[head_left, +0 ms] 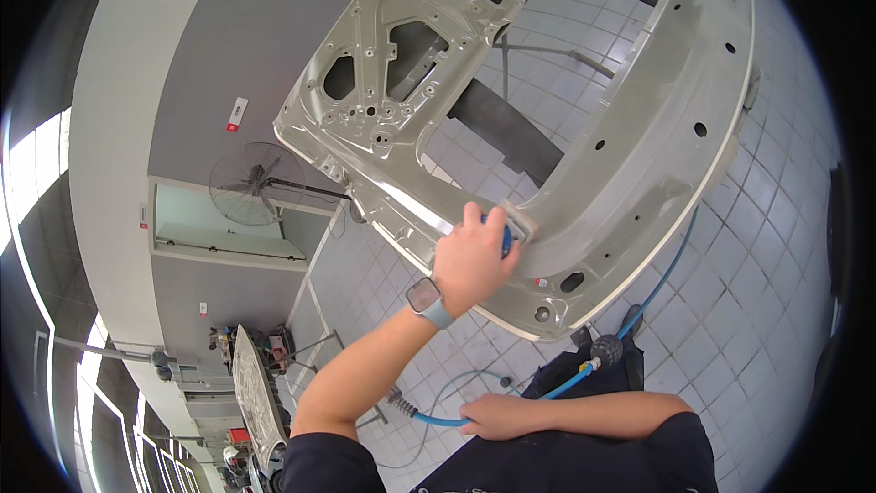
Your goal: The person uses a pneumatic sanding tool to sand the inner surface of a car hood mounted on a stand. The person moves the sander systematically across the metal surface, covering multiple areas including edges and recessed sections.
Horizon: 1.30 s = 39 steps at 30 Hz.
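While the left hand (472, 260) closes around a blue sanding block (506, 239) pressed on the near edge of the pale car door panel (639, 155), a slip could gouge the primer; the right hand (497, 417), low and near, grips the blue air hose (584, 374), which could snag.

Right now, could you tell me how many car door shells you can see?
2: one door shell at the hands, pale and raised; another door shell standing at lower left, partly hidden.
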Tool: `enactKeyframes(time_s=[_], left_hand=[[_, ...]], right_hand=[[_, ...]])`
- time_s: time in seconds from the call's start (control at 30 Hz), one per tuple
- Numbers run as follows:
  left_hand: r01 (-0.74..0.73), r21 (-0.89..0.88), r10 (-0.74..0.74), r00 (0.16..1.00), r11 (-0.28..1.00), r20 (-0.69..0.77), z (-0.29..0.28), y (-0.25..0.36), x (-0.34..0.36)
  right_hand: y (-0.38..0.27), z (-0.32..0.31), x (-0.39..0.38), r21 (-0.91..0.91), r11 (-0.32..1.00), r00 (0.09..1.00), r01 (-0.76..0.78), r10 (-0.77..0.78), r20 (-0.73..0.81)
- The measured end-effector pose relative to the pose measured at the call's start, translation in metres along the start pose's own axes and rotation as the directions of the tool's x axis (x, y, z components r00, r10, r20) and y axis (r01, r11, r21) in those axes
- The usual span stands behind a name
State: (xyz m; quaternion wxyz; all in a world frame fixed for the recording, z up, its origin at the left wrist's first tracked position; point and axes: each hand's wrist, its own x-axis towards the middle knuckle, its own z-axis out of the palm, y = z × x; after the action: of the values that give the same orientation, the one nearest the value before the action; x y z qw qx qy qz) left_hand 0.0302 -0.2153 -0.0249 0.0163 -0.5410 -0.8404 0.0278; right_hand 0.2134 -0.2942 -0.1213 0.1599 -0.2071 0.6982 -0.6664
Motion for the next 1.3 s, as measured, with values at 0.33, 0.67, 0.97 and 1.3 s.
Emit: enactKeyframes(time_s=[0.33,0.67,0.97,1.3], left_hand=[[0.209,-0.048,-0.208,0.978,0.977,0.017,-0.006,-0.107,0.016],[0.293,-0.015,-0.294,0.955,0.956,-0.038,0.004,-0.224,0.051],[0.236,0.056,-0.227,0.964,0.970,-0.137,-0.002,-0.336,0.092],[0.221,0.146,-0.199,0.968,0.964,-0.151,-0.022,-0.405,0.133]], right_hand=[[-0.018,-0.001,0.033,0.018,0.999,0.997,0.027,-0.026,-0.068],[-0.034,-0.014,0.092,0.099,0.994,0.982,-0.056,0.073,-0.174],[-0.023,-0.032,0.199,0.085,0.991,0.931,-0.102,0.125,-0.343],[0.094,-0.004,0.229,-0.069,0.947,0.778,-0.313,0.213,-0.591]])
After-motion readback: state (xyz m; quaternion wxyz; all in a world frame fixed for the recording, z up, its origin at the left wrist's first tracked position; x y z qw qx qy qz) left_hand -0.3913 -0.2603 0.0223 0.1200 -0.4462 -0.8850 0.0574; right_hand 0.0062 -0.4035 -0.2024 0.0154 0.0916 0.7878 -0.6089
